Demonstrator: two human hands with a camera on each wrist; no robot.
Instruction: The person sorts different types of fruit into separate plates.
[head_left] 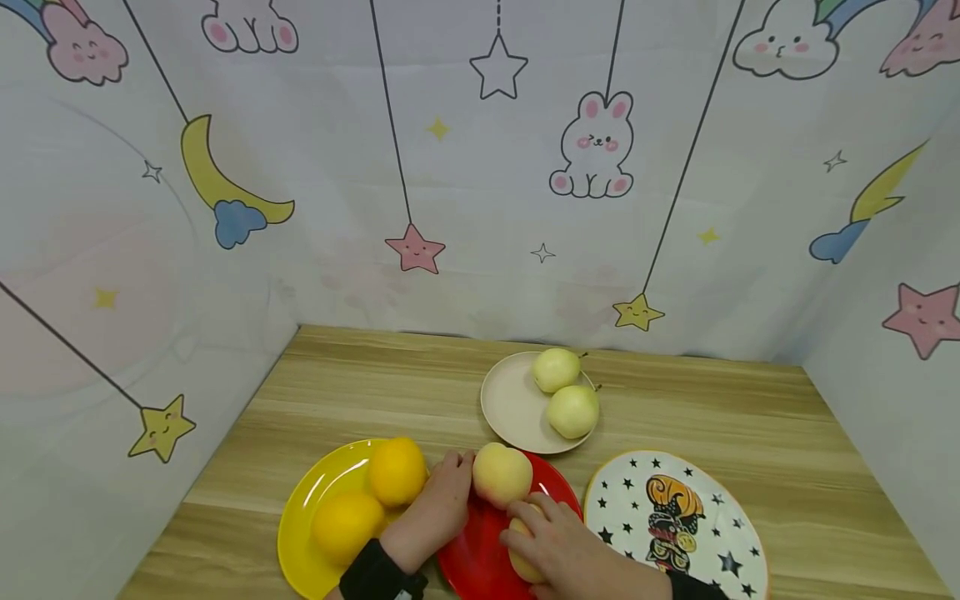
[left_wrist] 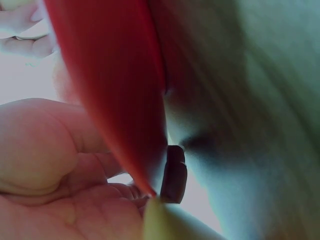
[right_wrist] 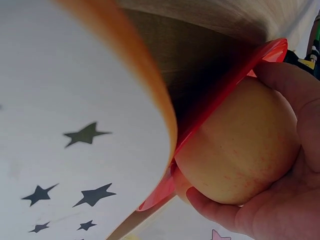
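My right hand (head_left: 558, 546) grips a pale yellow peach (right_wrist: 240, 145) low over the red plate (head_left: 476, 542). In the right wrist view its thumb and fingers curve round the fruit, which lies against the plate. A second peach (head_left: 502, 475) sits at the far part of the same plate, just beyond the right fingertips. My left hand (head_left: 438, 504) reaches over the plate's left rim, with its fingertips beside the second peach, seemingly touching it. In the left wrist view the left palm (left_wrist: 65, 210) appears next to the red rim, and the plate hides part of the fingers.
A yellow plate (head_left: 296, 508) with two orange-yellow round fruits (head_left: 348, 527) lies at the left. Behind, a beige plate (head_left: 510, 408) bears two yellow-green pears (head_left: 572, 412). At the right lies a white star-patterned plate (head_left: 626, 492). Printed cloth walls (head_left: 480, 183) surround the wooden table (head_left: 360, 392).
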